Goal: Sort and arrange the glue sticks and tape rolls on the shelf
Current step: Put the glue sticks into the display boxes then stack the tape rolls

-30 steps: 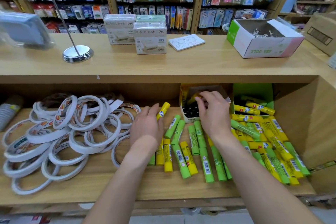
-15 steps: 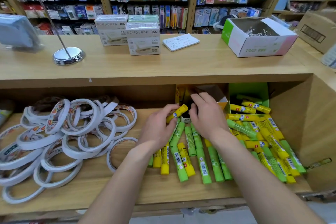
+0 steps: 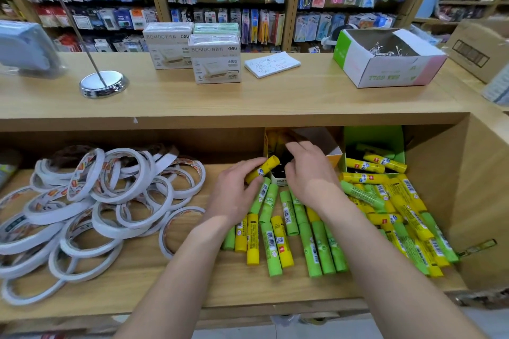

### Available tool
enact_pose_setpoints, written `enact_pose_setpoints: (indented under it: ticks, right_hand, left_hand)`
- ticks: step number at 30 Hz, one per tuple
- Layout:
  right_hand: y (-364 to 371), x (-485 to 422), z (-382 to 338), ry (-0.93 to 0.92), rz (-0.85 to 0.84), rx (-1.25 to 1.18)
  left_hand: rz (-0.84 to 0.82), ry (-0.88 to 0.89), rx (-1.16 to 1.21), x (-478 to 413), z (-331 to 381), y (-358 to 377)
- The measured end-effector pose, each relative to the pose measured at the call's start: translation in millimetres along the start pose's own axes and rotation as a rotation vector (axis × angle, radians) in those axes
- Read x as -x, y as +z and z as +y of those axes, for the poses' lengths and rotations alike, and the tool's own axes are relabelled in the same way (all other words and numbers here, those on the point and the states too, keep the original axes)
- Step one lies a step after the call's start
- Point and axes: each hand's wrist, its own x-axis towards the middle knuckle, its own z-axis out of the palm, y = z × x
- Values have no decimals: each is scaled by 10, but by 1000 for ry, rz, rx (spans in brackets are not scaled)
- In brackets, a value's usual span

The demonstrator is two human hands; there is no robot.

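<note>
My left hand (image 3: 237,195) holds a yellow glue stick (image 3: 263,169), tilted up toward a small yellow box (image 3: 271,140) at the back of the lower shelf. My right hand (image 3: 308,173) reaches into that box with curled fingers; what they touch is hidden. Several green and yellow glue sticks (image 3: 286,228) lie loose on the shelf below my hands. More glue sticks (image 3: 399,206) are heaped to the right, spilling from a green box (image 3: 371,137). A pile of white tape rolls (image 3: 96,201) covers the shelf's left side.
The wooden counter top (image 3: 275,99) above carries two white product boxes (image 3: 214,60), a notepad (image 3: 272,63), an open box of clips (image 3: 385,63) and a chrome stand base (image 3: 103,85). A wooden side wall (image 3: 484,187) closes the shelf on the right.
My left hand lifted the yellow glue stick rightward toward the yellow box. My right hand stayed at the box opening. The camera shifted a little.
</note>
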Motion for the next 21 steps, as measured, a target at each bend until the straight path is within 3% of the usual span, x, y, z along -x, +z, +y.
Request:
enact_pose_setpoints:
  ticks: [3, 10, 12, 16, 21]
  right_hand:
    - [52, 151, -1, -63, 213, -203]
    - [87, 342, -106, 40, 179, -625]
    - [33, 357, -64, 82, 217, -667]
    - [-141, 354, 119, 120, 287, -663]
    - [-188, 367, 254, 216, 227, -589]
  left_hand:
    - [73, -7, 84, 4, 4, -30]
    - [10, -37, 253, 136, 233, -23]
    - [13, -67, 152, 196, 204, -90]
    - [-38, -162, -297, 436, 144, -291]
    - [-221, -222, -429, 674, 117, -363]
